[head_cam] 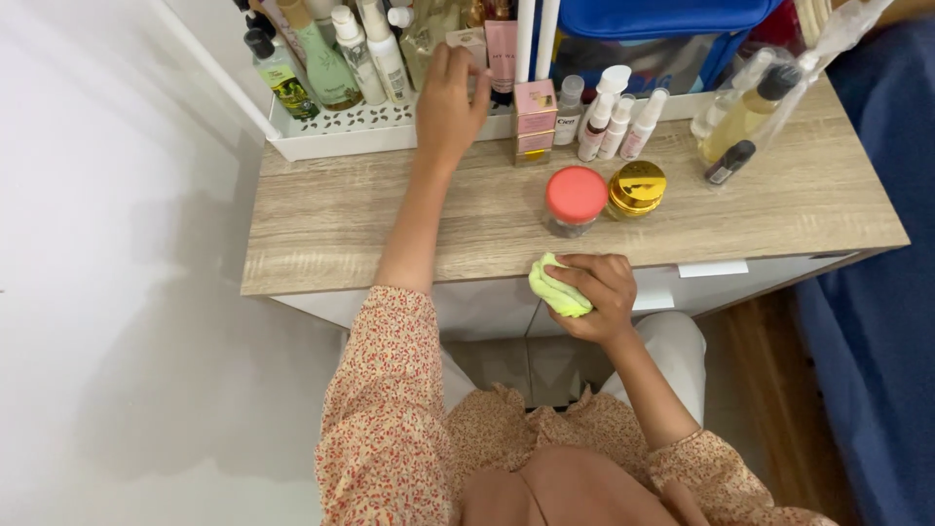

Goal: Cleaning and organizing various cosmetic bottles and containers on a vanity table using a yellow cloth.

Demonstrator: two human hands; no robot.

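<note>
My right hand point(599, 294) grips a crumpled yellow-green cloth point(553, 288) at the front edge of the wooden dresser top point(331, 224). My left hand point(448, 102) reaches far back to the white tray point(360, 131), its fingers on a small pale box point(469, 41) among the bottles. Whether the fingers grip the box or only touch it is unclear. A jar with a red lid point(575, 198) and a gold-lidded jar point(637, 187) stand just behind the cloth.
Several green and white bottles point(326, 58) fill the tray. A pink box point(535, 119) and small white spray bottles point(614, 117) stand mid-back. A plastic bag with bottles point(750, 107) lies right. Blue fabric point(877, 321) borders the right side; a white wall is left.
</note>
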